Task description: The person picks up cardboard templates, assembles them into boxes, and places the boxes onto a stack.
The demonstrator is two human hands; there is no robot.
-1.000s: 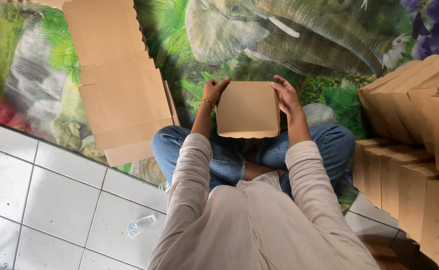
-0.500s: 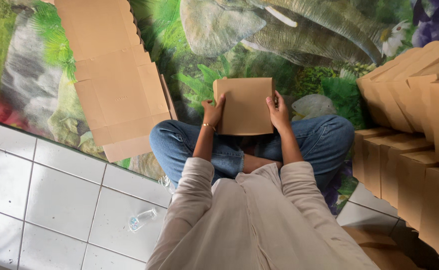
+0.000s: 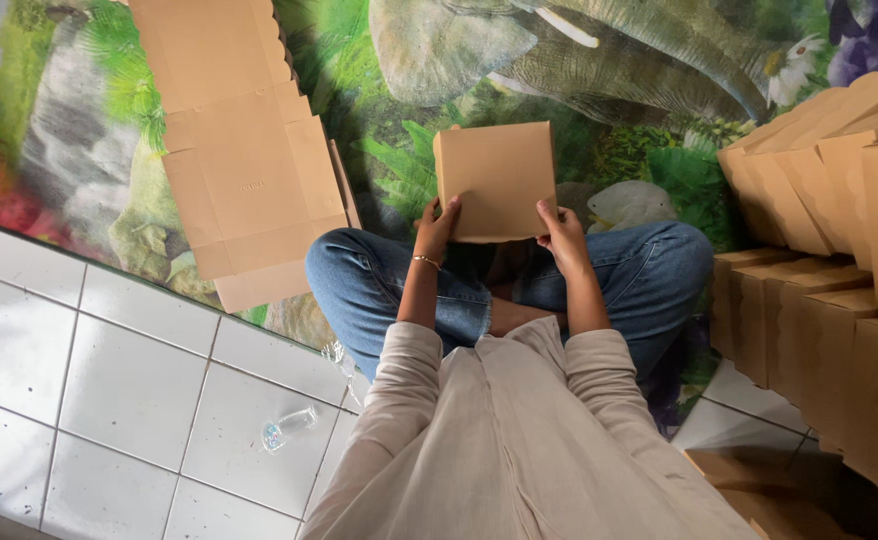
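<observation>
Above crossed legs, brown cardboard box (image 3: pixel 496 178) upright, seemingly square, both hands gripping

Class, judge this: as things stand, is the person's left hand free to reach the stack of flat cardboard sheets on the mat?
Probably not yet: the left hand grips the folded brown box together with the right hand. The flat cardboard sheets lie unobstructed to the left.

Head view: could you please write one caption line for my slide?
Seated person's left hand and right hand hold a closed cardboard box above crossed legs; flat cardboard blanks lie beside.
</observation>
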